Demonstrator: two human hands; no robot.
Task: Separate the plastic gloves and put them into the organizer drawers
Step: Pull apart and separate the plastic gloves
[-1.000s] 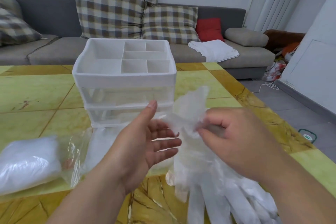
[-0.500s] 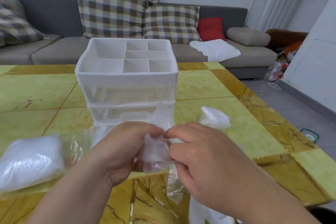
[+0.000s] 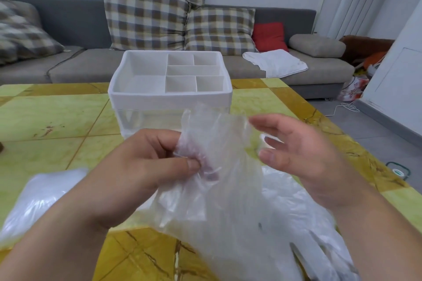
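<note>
Head view, single moment.

- Left hand (image 3: 146, 166): thumb and fingers (image 3: 189, 164) pinch a crumpled fold of one thin clear glove (image 3: 214, 141). It is held in the air above the near half of the bench (image 3: 45, 121). The rest of the film hangs loose below the pinch. Judgement: it is held up so that a single layer can be peeled away from the others.
- Right hand (image 3: 303, 157): fingers spread and relaxed, grasping nothing. It is just beside the glove's right edge. I cannot tell whether the index tip touches the film. Judgement: it is placed to take the free edge and pull against the left-hand pinch.
- Glove pile (image 3: 296, 223): a heap of translucent gloves at the near right corner of the bench, under the right wrist. The lifted glove's lower part runs down into it, so separation looks unfinished.
- Bag (image 3: 38, 198): a blurred white packet at the near left edge, well apart from the hands.
- Organizer (image 3: 170, 96): white, standing toward the far edge, directly beyond both hands. The divided tray on top faces up. The clear drawer front below it looks closed, and anything lower is hidden behind the glove.

Step in hand: freeing one glove. No glove is visible in the organizer yet. Risk: thin film clings, so two layers may lift together.
</note>
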